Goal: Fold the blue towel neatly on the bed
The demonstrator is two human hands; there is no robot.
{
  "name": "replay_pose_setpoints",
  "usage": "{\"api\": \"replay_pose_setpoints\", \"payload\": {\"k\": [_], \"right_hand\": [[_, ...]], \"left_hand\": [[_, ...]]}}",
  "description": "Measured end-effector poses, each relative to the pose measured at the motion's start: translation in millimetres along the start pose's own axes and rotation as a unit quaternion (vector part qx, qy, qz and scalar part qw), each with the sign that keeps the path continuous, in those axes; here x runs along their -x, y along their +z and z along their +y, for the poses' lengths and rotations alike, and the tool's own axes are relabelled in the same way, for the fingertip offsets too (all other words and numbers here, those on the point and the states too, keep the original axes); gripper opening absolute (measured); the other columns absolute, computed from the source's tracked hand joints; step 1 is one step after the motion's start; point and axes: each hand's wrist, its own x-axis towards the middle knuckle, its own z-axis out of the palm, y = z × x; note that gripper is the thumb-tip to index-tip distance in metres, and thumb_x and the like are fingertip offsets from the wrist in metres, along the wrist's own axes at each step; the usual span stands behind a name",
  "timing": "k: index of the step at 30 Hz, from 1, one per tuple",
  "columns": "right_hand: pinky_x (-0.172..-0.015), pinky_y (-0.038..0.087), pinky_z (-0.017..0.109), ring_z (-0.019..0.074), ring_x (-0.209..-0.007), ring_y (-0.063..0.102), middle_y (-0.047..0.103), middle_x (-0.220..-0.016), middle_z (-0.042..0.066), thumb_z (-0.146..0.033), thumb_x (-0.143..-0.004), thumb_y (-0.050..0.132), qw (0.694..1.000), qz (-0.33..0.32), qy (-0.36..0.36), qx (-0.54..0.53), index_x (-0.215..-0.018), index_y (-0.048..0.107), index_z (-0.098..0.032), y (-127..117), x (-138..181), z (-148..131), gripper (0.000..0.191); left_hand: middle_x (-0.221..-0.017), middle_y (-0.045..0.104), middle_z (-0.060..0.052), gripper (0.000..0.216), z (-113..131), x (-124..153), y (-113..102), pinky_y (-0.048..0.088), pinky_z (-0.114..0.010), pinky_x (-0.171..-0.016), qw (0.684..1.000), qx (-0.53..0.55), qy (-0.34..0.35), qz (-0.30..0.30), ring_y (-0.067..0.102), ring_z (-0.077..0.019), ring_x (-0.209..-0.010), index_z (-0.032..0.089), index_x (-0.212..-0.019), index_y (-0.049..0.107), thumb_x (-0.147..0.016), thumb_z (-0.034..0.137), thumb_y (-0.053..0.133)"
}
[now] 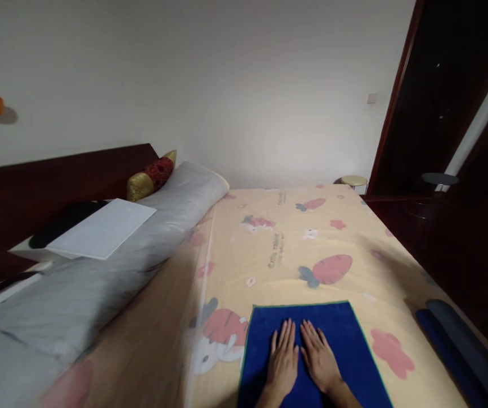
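A dark blue towel (341, 328) lies spread flat on a yellow bed sheet (295, 249) printed with carrots and rabbits. Both my hands rest palm-down on the towel near its middle, side by side. My left hand (283, 360) has its fingers stretched out and pointing away from me. My right hand (319, 357) lies the same way, just to the right, with fingers flat and slightly spread. Neither hand holds anything.
A long grey bolster (111, 266) runs along the left side of the bed with a white sheet of paper (101, 228) on it. A red and gold cushion (152, 175) leans on the dark headboard (35, 187). Rolled blue items (456, 340) lie at the bed's right edge beside dark furniture (443, 113).
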Motion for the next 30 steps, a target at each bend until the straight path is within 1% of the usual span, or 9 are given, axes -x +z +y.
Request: {"api": "replay_pose_setpoints", "payload": {"k": [2, 4, 9, 13, 16, 19, 24, 27, 30], "right_hand": [[-0.118, 0.021, 0.044, 0.019, -0.144, 0.02, 0.02, -0.155, 0.001, -0.042, -0.097, 0.022, 1.0, -0.016, -0.022, -0.012, -0.147, 0.014, -0.025, 1, -17, -5, 0.053], [-0.118, 0.021, 0.045, 0.0197, -0.143, 0.021, 0.021, -0.155, 0.001, -0.047, -0.096, 0.025, 1.0, -0.012, -0.012, -0.003, -0.147, 0.014, -0.025, -3, -22, 13, 0.056], [-0.117, 0.022, 0.048, 0.0215, -0.143, 0.023, 0.027, -0.154, 0.004, -0.059, -0.092, 0.029, 0.99, 0.064, 0.106, 0.073, -0.147, 0.018, -0.022, -19, 2, 102, 0.067], [-0.117, 0.02, 0.051, 0.0225, -0.142, 0.026, 0.029, -0.153, 0.005, -0.059, -0.092, 0.026, 0.978, 0.099, 0.147, 0.111, -0.147, 0.02, -0.02, -21, 17, 137, 0.068], [-0.116, 0.02, 0.056, 0.0274, -0.14, 0.03, 0.03, -0.152, 0.008, -0.056, -0.093, 0.024, 0.967, 0.132, 0.178, 0.123, -0.145, 0.028, -0.016, -12, 13, 116, 0.066], [-0.114, 0.027, 0.055, 0.0268, -0.14, 0.03, 0.029, -0.152, 0.007, -0.051, -0.094, 0.029, 0.977, 0.144, 0.124, 0.094, -0.146, 0.024, -0.019, 12, 10, 66, 0.062], [-0.099, 0.046, 0.047, 0.0263, -0.13, 0.045, 0.037, -0.147, 0.006, -0.037, -0.092, 0.038, 0.98, 0.18, -0.018, 0.077, -0.148, 0.009, -0.029, 71, 35, 4, 0.064], [-0.085, 0.054, 0.039, 0.0257, -0.115, 0.059, 0.05, -0.136, 0.007, -0.037, -0.089, 0.044, 0.958, 0.247, -0.068, 0.127, -0.148, 0.008, -0.028, 84, 63, 10, 0.07], [-0.077, 0.054, 0.031, 0.0221, -0.106, 0.064, 0.057, -0.129, 0.004, -0.044, -0.087, 0.05, 0.942, 0.266, -0.108, 0.175, -0.148, 0.016, -0.028, 68, 97, 36, 0.071]], "left_hand": [[-0.157, 0.02, 0.0, 0.057, 3, -17, 1, 0.028, -0.044, -0.116, 0.999, 0.023, 0.038, -0.018, 0.022, -0.0172, -0.143, 0.027, -0.147, -0.001, -0.096, 0.026, 0.023], [-0.156, 0.02, 0.002, 0.056, -13, -27, -3, 0.026, -0.044, -0.117, 0.998, 0.03, 0.044, -0.03, 0.022, -0.0167, -0.143, 0.03, -0.147, 0.0, -0.097, 0.034, 0.023], [-0.157, 0.02, -0.003, 0.055, -81, -25, -19, 0.021, -0.049, -0.117, 0.985, -0.04, -0.166, 0.001, 0.02, -0.019, -0.144, 0.025, -0.147, 0.009, -0.096, 0.042, 0.022], [-0.156, 0.019, -0.001, 0.056, -102, -22, -25, 0.012, -0.052, -0.118, 0.979, -0.069, -0.194, -0.012, 0.018, -0.0201, -0.145, 0.025, -0.147, 0.012, -0.095, 0.043, 0.025], [-0.156, 0.021, -0.003, 0.056, -83, -23, -28, 0.006, -0.058, -0.117, 0.978, -0.092, -0.186, 0.014, 0.016, -0.0235, -0.145, 0.024, -0.146, 0.014, -0.094, 0.036, 0.027], [-0.156, 0.021, -0.002, 0.056, -41, -14, -15, 0.015, -0.054, -0.117, 0.988, -0.07, -0.126, 0.046, 0.019, -0.0212, -0.145, 0.024, -0.146, 0.007, -0.094, 0.032, 0.025], [-0.151, 0.032, 0.0, 0.062, 18, 30, 53, 0.039, -0.047, -0.109, 0.997, -0.041, -0.026, 0.054, 0.037, -0.0201, -0.137, 0.029, -0.145, 0.008, -0.089, 0.023, 0.032], [-0.146, 0.039, -0.002, 0.066, 13, 62, 85, 0.046, -0.045, -0.104, 0.997, -0.056, -0.01, 0.053, 0.046, -0.0222, -0.131, 0.03, -0.145, 0.017, -0.084, 0.025, 0.041], [-0.144, 0.039, -0.001, 0.074, -17, 94, 83, 0.048, -0.045, -0.101, 0.997, -0.073, 0.01, 0.038, 0.048, -0.0241, -0.129, 0.032, -0.145, 0.016, -0.08, 0.028, 0.05]]}}
